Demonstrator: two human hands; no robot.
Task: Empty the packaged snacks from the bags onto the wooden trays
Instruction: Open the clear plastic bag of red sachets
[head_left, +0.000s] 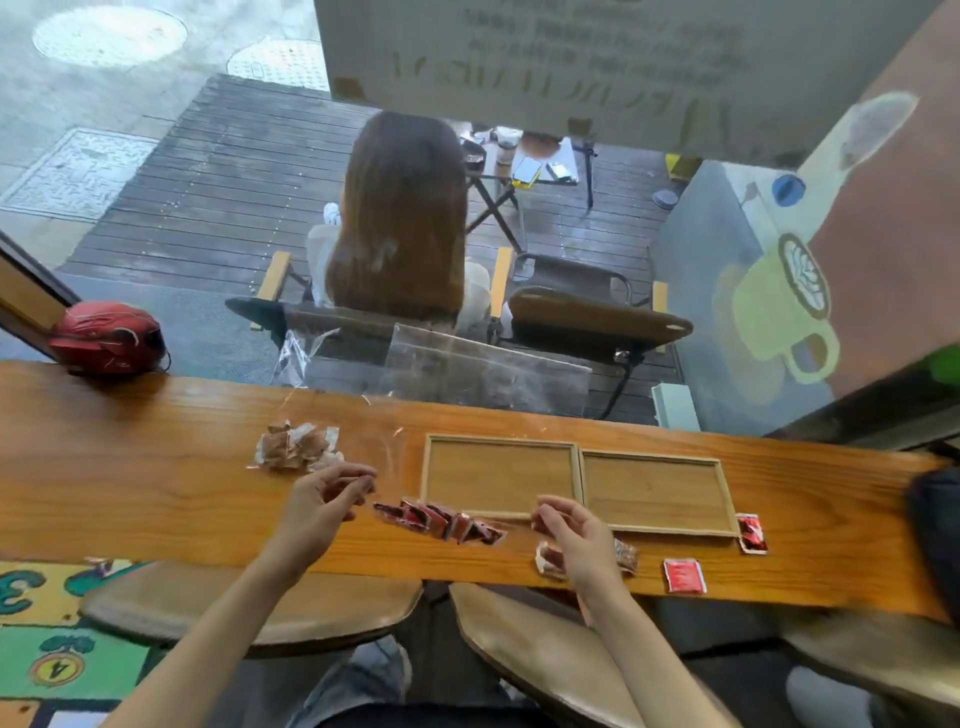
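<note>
Two shallow wooden trays sit side by side on the counter, the left tray (498, 475) and the right tray (654, 491), both bare inside. In front of the left tray lies a clear bag of red snack packets (441, 522), stretched between my hands. My left hand (327, 501) pinches the clear plastic at its left end. My right hand (574, 540) is curled at its right end, fingers closed on the plastic. Another clear bag of brown snacks (296, 448) lies at the far left. Loose brown packets (550, 560) lie under my right hand.
Two loose red packets (684, 575) (751, 533) lie right of my right hand. A large clear bag (483, 374) leans on the window behind the trays. A red helmet (106, 338) sits far left, a dark bag (935, 530) at the right edge.
</note>
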